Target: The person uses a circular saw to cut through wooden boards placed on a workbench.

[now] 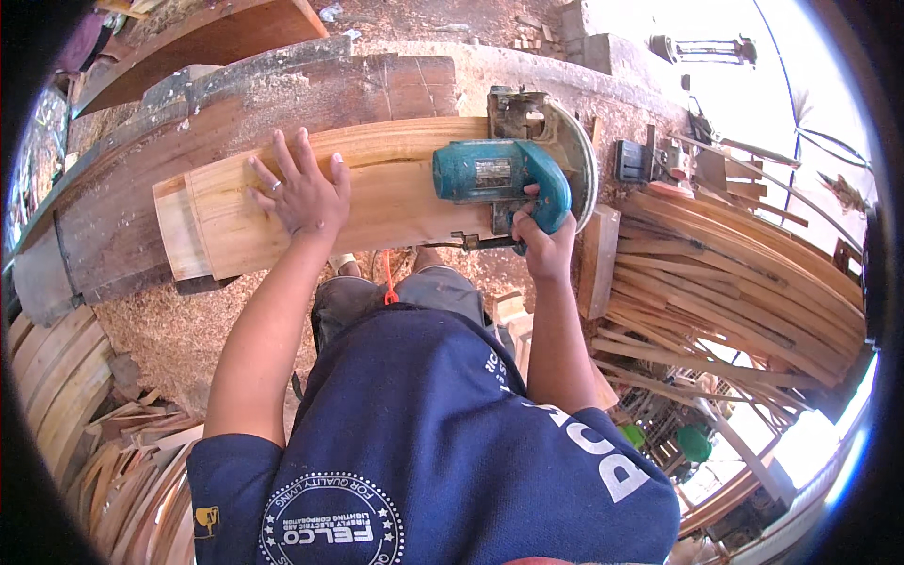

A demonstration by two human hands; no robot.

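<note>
My left hand (303, 194) lies flat, fingers spread, on a light wooden board (386, 188) with a short end section at its left. The board rests on a worn, dark wooden work surface (113, 235). My right hand (543, 243) grips the rear handle of a teal circular saw (480, 171), which sits across the board's right end with its round blade guard to the right. The blade itself is hidden. A black cord and fitting run below the saw along the board's near edge.
Long thin wood strips (716, 292) are piled at the right, and curved pieces (56, 386) are stacked at lower left. A curved plank (198, 52) lies at upper left. Sawdust covers the floor (141, 330). Metal tools (636, 162) and concrete blocks (612, 52) are at upper right.
</note>
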